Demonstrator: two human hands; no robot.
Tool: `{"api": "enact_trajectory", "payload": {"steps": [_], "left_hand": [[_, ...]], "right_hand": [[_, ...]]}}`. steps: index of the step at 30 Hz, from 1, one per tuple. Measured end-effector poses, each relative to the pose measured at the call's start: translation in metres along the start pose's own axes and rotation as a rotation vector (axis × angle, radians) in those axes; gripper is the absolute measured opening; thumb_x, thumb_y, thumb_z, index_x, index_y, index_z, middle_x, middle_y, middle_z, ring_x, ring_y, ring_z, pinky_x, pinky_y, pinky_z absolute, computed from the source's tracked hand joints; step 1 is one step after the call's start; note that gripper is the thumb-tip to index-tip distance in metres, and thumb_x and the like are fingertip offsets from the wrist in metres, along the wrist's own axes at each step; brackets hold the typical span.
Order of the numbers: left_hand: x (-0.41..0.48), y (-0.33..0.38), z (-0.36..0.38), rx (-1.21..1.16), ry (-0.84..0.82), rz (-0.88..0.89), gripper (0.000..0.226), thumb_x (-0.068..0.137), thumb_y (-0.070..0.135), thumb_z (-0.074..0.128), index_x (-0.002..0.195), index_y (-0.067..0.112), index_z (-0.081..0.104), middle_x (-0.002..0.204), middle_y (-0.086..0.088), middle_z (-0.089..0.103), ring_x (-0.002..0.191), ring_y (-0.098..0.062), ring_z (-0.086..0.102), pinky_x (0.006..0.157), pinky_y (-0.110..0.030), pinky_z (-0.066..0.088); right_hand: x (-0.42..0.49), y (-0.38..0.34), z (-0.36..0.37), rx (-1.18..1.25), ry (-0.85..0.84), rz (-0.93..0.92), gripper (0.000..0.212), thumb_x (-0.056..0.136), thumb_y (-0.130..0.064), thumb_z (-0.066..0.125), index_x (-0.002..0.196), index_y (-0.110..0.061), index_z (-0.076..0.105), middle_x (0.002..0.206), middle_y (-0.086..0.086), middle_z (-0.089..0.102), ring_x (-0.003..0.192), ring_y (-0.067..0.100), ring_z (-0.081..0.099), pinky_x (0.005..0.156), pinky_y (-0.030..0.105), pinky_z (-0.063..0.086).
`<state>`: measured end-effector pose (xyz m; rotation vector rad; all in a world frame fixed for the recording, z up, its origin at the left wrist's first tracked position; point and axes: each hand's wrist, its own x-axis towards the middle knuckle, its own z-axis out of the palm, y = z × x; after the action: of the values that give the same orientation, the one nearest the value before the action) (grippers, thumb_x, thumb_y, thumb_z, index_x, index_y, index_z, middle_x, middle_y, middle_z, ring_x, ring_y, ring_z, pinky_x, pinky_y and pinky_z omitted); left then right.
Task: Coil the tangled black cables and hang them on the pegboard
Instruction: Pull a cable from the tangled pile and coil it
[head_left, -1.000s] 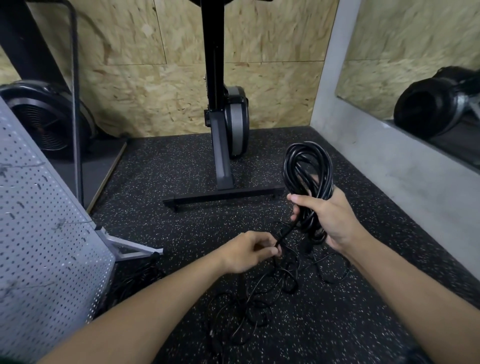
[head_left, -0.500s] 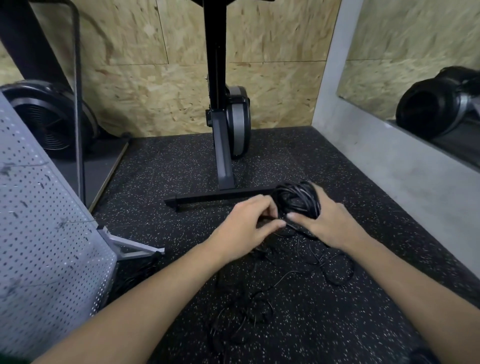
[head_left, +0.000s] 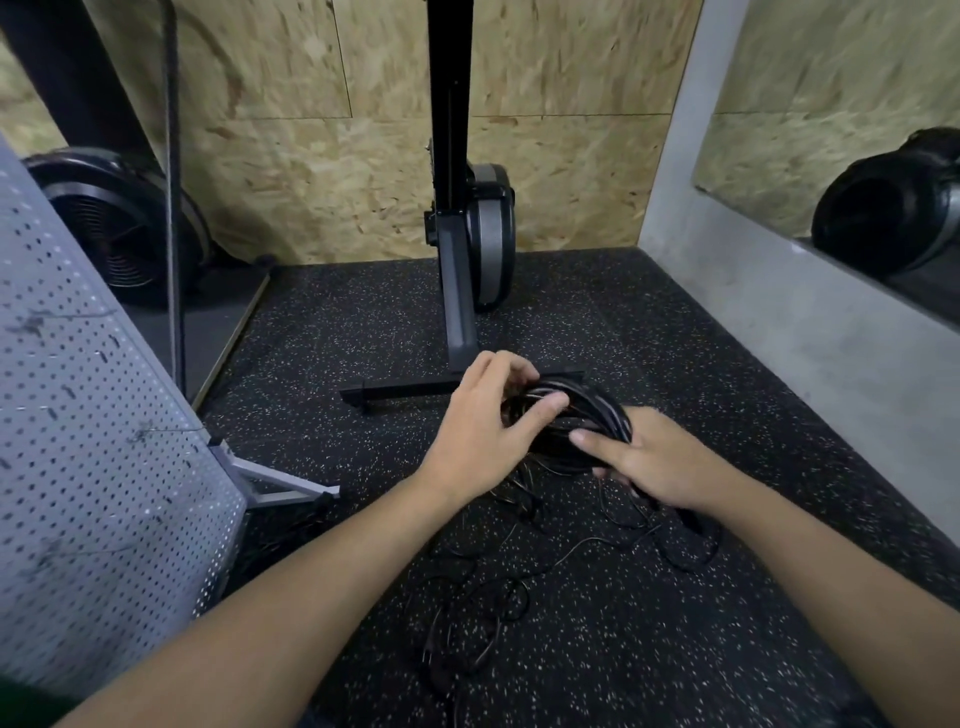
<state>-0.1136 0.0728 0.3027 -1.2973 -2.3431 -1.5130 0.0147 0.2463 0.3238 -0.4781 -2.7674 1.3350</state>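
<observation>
Head view. We note a coil of black cable (head_left: 582, 415) just off frame centre toward 4 o'clock, held low over the speckled rubber floor (head_left: 701, 649) between both hands. The left hand (head_left: 483, 431) comes in from 7 o'clock and grips the coil's left side, fingers curled over its far edge and thumb lying across the top strands. The right hand (head_left: 654, 467) comes in from 5 o'clock and holds the coil's near right side, thumb pressed flat on the strands. Its fingers are tucked under the bundle and mostly hidden, so the grip there is probably a full wrap, though we cannot confirm it. Thin loose cables (head_left: 483, 623) trail from beneath the hands and lie tangled on the floor toward 6 o'clock, with another loop (head_left: 691, 551) at 5 o'clock below the right wrist. The grey pegboard (head_left: 93, 467) stands tilted at 8 to 9 o'clock, well apart from the coil. A black exercise machine (head_left: 452, 208) rises at 12 o'clock, and its foot bar passes just behind the hands. A fan (head_left: 119, 223) sits at 10 o'clock and a mirror (head_left: 857, 156) at 2 o'clock.
</observation>
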Motion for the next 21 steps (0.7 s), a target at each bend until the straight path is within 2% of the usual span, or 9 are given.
{"api": "enact_trajectory", "payload": {"steps": [2, 4, 7, 9, 12, 15, 18, 21], "left_hand": [[-0.002, -0.008, -0.002, -0.165, -0.079, -0.166, 0.024, 0.106, 0.050, 0.052, 0.107, 0.028, 0.061, 0.103, 0.009, 0.065, 0.100, -0.009, 0.062, 0.092, -0.029, 0.047], [-0.005, -0.023, -0.003, -0.232, -0.259, -0.309, 0.027, 0.111, 0.043, 0.040, 0.109, 0.031, 0.064, 0.101, 0.008, 0.074, 0.103, -0.009, 0.068, 0.101, -0.037, 0.048], [-0.016, -0.041, 0.001, -0.079, -0.517, -0.361, 0.031, 0.110, 0.024, 0.042, 0.108, 0.026, 0.073, 0.107, 0.012, 0.077, 0.109, -0.004, 0.069, 0.109, -0.039, 0.048], [-0.021, -0.043, 0.005, -0.128, -0.567, -0.396, 0.028, 0.109, 0.023, 0.047, 0.106, 0.021, 0.075, 0.107, 0.006, 0.078, 0.108, -0.010, 0.070, 0.106, -0.039, 0.050], [-0.019, -0.038, 0.006, -0.137, -0.520, -0.351, 0.025, 0.107, 0.037, 0.057, 0.100, 0.021, 0.074, 0.100, 0.004, 0.080, 0.100, -0.018, 0.074, 0.098, -0.043, 0.056], [-0.010, -0.024, 0.004, -0.272, -0.322, -0.378, 0.023, 0.107, 0.026, 0.058, 0.099, 0.009, 0.071, 0.090, -0.006, 0.080, 0.084, -0.020, 0.078, 0.081, -0.037, 0.062], [-0.002, -0.003, 0.004, -0.567, -0.130, -0.508, 0.019, 0.105, 0.019, 0.061, 0.107, 0.000, 0.062, 0.087, -0.017, 0.077, 0.074, -0.021, 0.075, 0.066, -0.033, 0.063], [0.000, 0.013, 0.014, -0.750, -0.071, -0.593, 0.014, 0.104, 0.016, 0.062, 0.104, 0.002, 0.059, 0.082, -0.011, 0.070, 0.070, -0.014, 0.069, 0.068, -0.035, 0.064]], "right_hand": [[0.000, 0.001, -0.007, 0.081, 0.064, -0.027, 0.012, 0.102, -0.035, 0.064, 0.098, -0.024, 0.068, 0.068, -0.009, 0.072, 0.054, 0.001, 0.061, 0.055, 0.021, 0.046], [-0.001, 0.001, -0.015, 0.209, 0.078, -0.021, 0.016, 0.102, -0.033, 0.065, 0.095, -0.019, 0.068, 0.070, -0.001, 0.070, 0.053, 0.007, 0.056, 0.053, 0.025, 0.046], [-0.003, 0.000, -0.018, 0.460, 0.023, 0.067, 0.024, 0.101, -0.033, 0.065, 0.098, -0.009, 0.068, 0.075, 0.007, 0.066, 0.057, 0.013, 0.050, 0.053, 0.029, 0.044], [-0.003, 0.000, -0.019, 0.576, 0.011, 0.101, 0.028, 0.100, -0.035, 0.066, 0.100, -0.007, 0.068, 0.078, 0.009, 0.064, 0.058, 0.014, 0.049, 0.053, 0.028, 0.043], [-0.001, 0.003, -0.019, 0.723, 0.043, 0.128, 0.030, 0.099, -0.035, 0.066, 0.104, -0.006, 0.068, 0.082, 0.010, 0.064, 0.060, 0.015, 0.050, 0.052, 0.028, 0.045], [0.000, 0.006, -0.017, 0.768, 0.114, 0.130, 0.034, 0.097, -0.038, 0.069, 0.104, -0.005, 0.069, 0.086, 0.011, 0.068, 0.066, 0.017, 0.057, 0.057, 0.030, 0.050], [0.001, 0.006, -0.008, 0.688, 0.144, 0.077, 0.034, 0.095, -0.033, 0.072, 0.108, -0.002, 0.073, 0.091, 0.011, 0.075, 0.079, 0.023, 0.066, 0.074, 0.038, 0.058], [0.002, 0.003, 0.005, 0.687, 0.165, 0.023, 0.025, 0.094, -0.027, 0.074, 0.111, -0.009, 0.075, 0.102, 0.010, 0.079, 0.098, 0.024, 0.074, 0.093, 0.044, 0.059]]}}
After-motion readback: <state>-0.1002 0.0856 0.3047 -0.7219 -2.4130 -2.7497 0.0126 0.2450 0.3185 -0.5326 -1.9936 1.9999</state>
